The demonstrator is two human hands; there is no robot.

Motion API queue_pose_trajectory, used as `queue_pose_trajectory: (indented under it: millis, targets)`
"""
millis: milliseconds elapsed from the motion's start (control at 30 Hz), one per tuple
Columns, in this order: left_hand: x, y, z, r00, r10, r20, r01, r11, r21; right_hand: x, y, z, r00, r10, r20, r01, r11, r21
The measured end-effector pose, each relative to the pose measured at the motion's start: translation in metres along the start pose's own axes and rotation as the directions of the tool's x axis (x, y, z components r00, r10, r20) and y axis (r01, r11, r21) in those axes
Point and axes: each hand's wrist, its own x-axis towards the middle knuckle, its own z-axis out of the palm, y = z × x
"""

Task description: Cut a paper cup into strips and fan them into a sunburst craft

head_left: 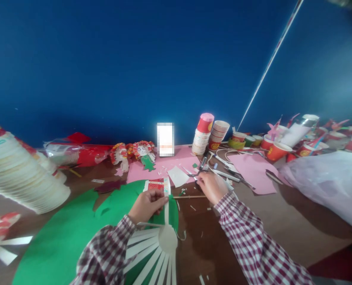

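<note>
My left hand [149, 206] pinches one strip of a cut paper cup [167, 239]. The cup's round white base lies low in the middle, with many white strips fanned out from it. A red and white printed piece [155, 185] shows just beyond my fingers; whether it joins the strip I cannot tell. Under the cup and hand spreads a large green paper sheet [66, 225]. My right hand [213, 186] is closed on the handles of scissors [196, 174], whose blades point left above a white paper scrap [178, 176] on pink paper.
Stacked paper cups [21, 170] lean at the left. Two cup stacks [203, 134] stand at the back. Paper dolls [146, 154] lie near the wall. Pens and tools [232, 174], pink paper [253, 170], red cups [278, 151] and a plastic bag [327, 182] fill the right side.
</note>
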Motion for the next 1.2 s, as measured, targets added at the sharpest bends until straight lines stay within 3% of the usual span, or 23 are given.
queue_pose_trajectory:
  millis: [267,433,533,600,767,867,933,1033,1200]
  targets:
    - [0.002,-0.005,0.0,1.0,0.027,0.015,-0.027,1.0,0.004,-0.003,0.001,0.006,0.997,0.024,0.072,-0.015,0.993,-0.121]
    - [0.003,-0.006,0.0,1.0,0.019,0.021,-0.019,1.0,-0.006,-0.001,-0.006,-0.002,0.992,0.124,-0.019,-0.122,0.988,0.095]
    - [0.005,-0.008,-0.001,0.999,0.02,0.028,-0.02,1.0,-0.013,0.0,-0.006,-0.007,0.99,0.14,-0.013,-0.132,0.961,0.243]
    - [0.006,-0.011,-0.001,0.999,0.029,0.026,-0.028,1.0,-0.007,0.0,-0.005,-0.007,0.988,0.156,-0.014,-0.148,0.956,0.253]
    - [0.006,-0.011,-0.001,1.0,0.016,0.007,-0.016,1.0,-0.018,0.002,-0.005,-0.003,0.984,0.098,-0.149,-0.042,0.94,0.339]
    - [0.004,-0.008,0.001,1.0,-0.006,0.001,0.006,1.0,-0.025,0.003,-0.008,-0.004,0.973,0.043,-0.228,0.082,0.856,0.51]
    - [0.003,-0.007,0.001,1.0,-0.006,0.001,0.006,0.999,-0.037,0.002,-0.012,-0.005,0.985,0.01,-0.17,0.104,0.75,0.653]
    - [0.003,-0.007,0.002,1.0,-0.003,-0.01,0.002,0.999,-0.053,0.0,-0.019,-0.006,0.999,-0.035,-0.027,0.043,0.63,0.775]
    - [0.006,-0.011,0.0,1.0,0.001,0.017,0.0,0.999,-0.053,-0.003,-0.025,-0.003,0.993,-0.117,-0.002,0.073,0.602,0.795]
